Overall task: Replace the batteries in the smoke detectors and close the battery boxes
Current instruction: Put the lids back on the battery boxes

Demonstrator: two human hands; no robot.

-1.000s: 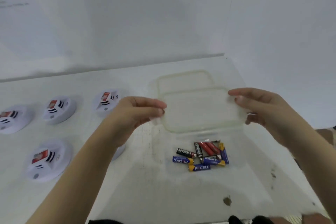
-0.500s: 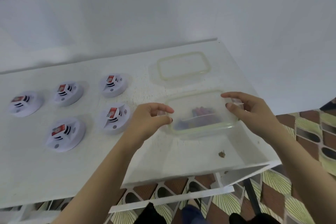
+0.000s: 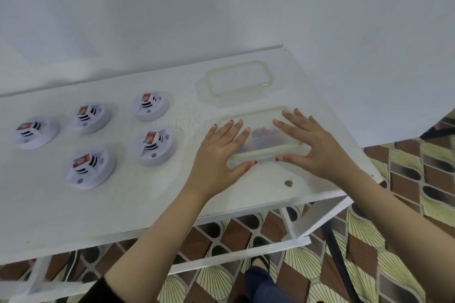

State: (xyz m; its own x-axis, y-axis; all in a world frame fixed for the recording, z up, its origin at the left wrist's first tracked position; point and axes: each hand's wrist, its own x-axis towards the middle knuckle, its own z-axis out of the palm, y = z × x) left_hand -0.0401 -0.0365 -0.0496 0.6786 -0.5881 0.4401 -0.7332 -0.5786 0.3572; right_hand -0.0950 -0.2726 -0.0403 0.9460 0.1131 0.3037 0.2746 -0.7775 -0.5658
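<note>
A clear plastic battery box (image 3: 264, 149) lies on the white table (image 3: 123, 204) with its lid on; coloured batteries (image 3: 264, 134) show faintly through it. My left hand (image 3: 219, 152) rests flat on the box's left part, fingers spread. My right hand (image 3: 310, 145) lies flat on its right part, also spread. A second clear box (image 3: 238, 81) sits behind it, near the wall. Several white round smoke detectors, each with a red-and-white label, lie to the left, such as the nearest one (image 3: 154, 146) and the front one (image 3: 91, 167).
The table's right edge (image 3: 354, 150) and front edge run close to the battery box. A small brown speck (image 3: 288, 182) lies near the front corner. White walls stand behind and to the right. Patterned floor tiles (image 3: 406, 179) show below.
The lid, held up in both hands a second ago, came down onto the box with the batteries. Both hands went from pinching its ends to lying flat on top.
</note>
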